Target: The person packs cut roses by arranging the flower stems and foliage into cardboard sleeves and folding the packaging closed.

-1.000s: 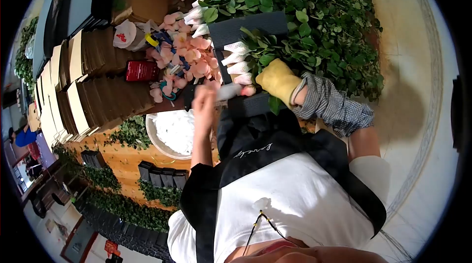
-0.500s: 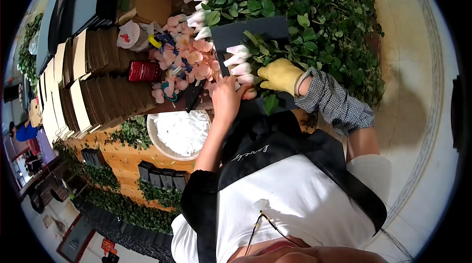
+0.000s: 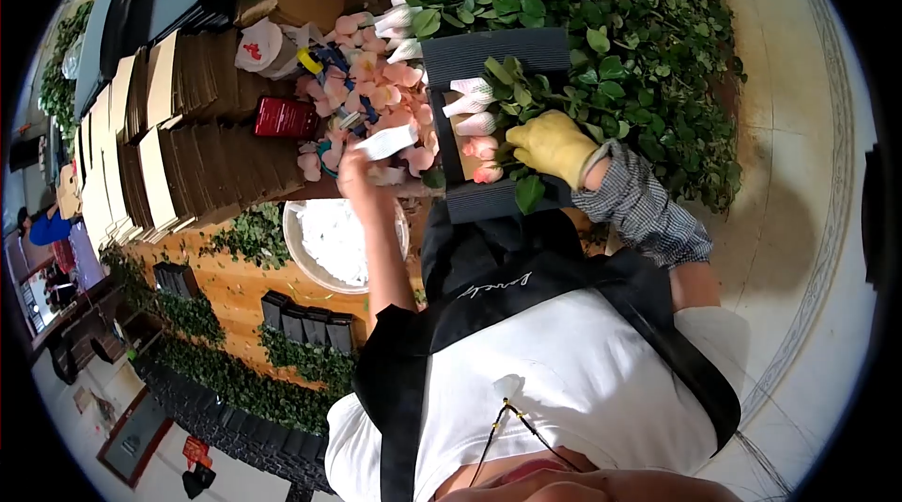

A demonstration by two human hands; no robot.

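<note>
Roses lie sideways on the surface, in front of a person in a white shirt (image 3: 554, 380) and dark apron (image 3: 489, 262). Two bare pink blooms (image 3: 485, 158) rest between two bands of dark ribbed card (image 3: 498, 51), just beside blooms covered in white netting (image 3: 473, 110). Their stems run toward the person's right, where green leaves (image 3: 648, 79) pile up thickly.

The right hand (image 3: 554, 147), in a yellow glove, has its fingers curled at the leafy stems, near the bare pink blooms; I cannot tell whether its grip is closed firmly on them. A checked cuff (image 3: 644, 206) covers the forearm above the glove.

The left hand (image 3: 359, 181) is bare, its grip together on a small white sleeve (image 3: 387, 141), held over the edge of the loose pink petals (image 3: 381, 84) and well apart from the glove. A round tub (image 3: 293, 256) of white pieces (image 3: 334, 241) stands below that forearm.

To the left, a red phone (image 3: 286, 118) lies near the petals, beside stacks of cardboard (image 3: 211, 159). A white bag (image 3: 266, 48) sits near the yellow object (image 3: 308, 61). Far left, another person in blue (image 3: 49, 228) shows small.
</note>
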